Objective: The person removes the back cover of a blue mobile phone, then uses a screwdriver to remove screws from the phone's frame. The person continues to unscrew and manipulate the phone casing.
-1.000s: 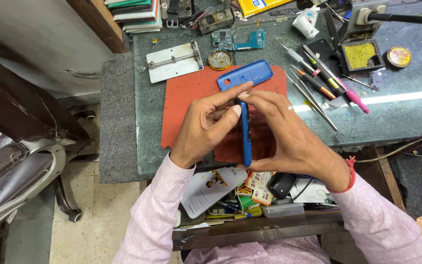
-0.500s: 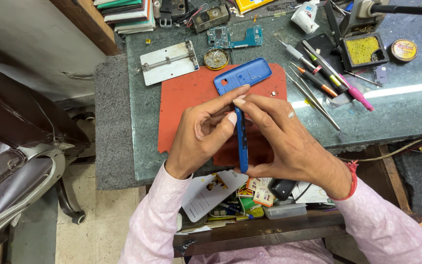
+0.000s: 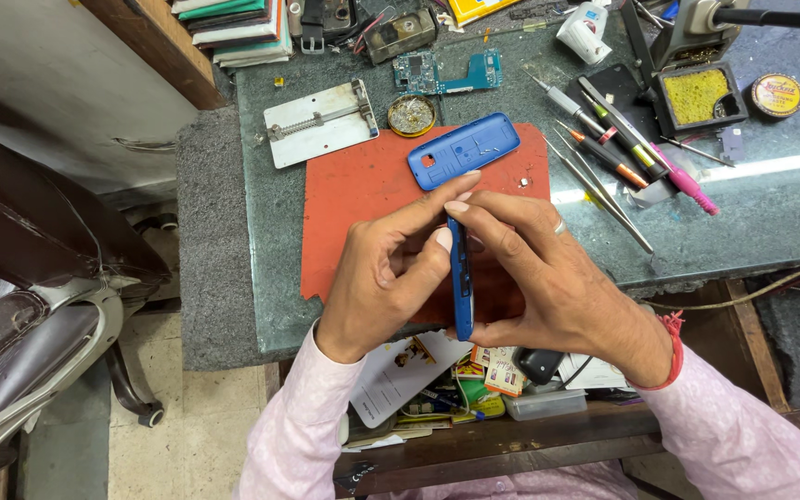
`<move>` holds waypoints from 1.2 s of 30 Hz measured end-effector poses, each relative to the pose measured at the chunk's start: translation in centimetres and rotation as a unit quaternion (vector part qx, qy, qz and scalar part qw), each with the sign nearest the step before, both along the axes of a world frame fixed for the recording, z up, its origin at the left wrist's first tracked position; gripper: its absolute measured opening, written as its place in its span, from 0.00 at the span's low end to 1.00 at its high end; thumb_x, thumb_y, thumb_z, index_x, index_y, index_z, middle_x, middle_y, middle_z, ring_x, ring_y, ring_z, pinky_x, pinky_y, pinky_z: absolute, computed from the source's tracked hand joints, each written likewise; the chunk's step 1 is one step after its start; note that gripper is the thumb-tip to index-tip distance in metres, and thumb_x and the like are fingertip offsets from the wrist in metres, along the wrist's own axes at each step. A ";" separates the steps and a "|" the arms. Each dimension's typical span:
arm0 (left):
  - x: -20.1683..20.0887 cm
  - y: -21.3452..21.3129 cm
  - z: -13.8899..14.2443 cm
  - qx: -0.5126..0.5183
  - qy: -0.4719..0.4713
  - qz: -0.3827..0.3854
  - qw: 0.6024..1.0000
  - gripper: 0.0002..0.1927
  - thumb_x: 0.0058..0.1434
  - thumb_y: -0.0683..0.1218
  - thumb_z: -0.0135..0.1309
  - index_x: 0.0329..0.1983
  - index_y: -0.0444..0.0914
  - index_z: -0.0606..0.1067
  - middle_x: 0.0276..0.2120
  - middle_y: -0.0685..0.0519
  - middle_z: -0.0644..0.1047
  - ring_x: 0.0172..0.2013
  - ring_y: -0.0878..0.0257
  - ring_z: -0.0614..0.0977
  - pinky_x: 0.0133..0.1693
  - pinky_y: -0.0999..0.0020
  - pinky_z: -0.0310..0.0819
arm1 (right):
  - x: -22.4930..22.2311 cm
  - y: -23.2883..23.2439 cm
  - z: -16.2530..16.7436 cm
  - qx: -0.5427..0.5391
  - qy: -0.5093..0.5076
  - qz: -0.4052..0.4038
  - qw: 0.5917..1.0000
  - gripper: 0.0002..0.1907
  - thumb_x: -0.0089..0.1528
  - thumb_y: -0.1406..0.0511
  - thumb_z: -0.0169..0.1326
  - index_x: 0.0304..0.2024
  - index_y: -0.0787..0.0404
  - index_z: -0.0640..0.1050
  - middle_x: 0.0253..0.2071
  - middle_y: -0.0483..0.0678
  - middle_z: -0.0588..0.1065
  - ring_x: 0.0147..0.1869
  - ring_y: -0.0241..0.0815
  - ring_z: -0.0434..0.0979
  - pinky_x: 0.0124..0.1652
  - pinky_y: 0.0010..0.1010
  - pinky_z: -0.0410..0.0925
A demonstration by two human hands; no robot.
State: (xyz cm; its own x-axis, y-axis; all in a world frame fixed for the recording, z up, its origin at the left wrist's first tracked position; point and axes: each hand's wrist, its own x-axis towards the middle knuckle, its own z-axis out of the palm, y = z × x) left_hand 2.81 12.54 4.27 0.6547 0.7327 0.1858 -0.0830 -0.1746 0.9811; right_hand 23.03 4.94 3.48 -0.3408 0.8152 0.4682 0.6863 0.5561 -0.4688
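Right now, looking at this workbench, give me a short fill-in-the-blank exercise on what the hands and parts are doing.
1. Both hands, left hand and right hand, hold a slim phone body whose colour is ____.
2. The loose blue back cover lies on a mat coloured ____.
3. The green circuit board lies ____ the mat, not on it.
4. The string bracelet sits on the ____ wrist.

Missing words: blue; red; beyond; right

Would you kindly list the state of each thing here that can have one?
Blue phone body: on edge, pinched between both hands.
Blue back cover: detached, lying inner side up on the red mat.
Left hand: grip closed on the phone.
Right hand: grip closed on the phone.
Circuit board: bare, lying flat.
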 end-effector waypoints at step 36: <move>-0.9 0.3 -1.0 -0.102 -0.079 -0.046 0.991 0.22 0.69 0.42 0.47 0.64 0.25 0.71 0.58 0.40 0.79 0.59 0.57 0.81 0.62 0.65 0.75 | 0.0 -0.3 0.1 0.024 -0.017 0.029 0.999 0.57 0.41 0.60 0.76 0.70 0.60 0.62 0.67 0.54 0.64 0.68 0.57 0.67 0.64 0.45 0.64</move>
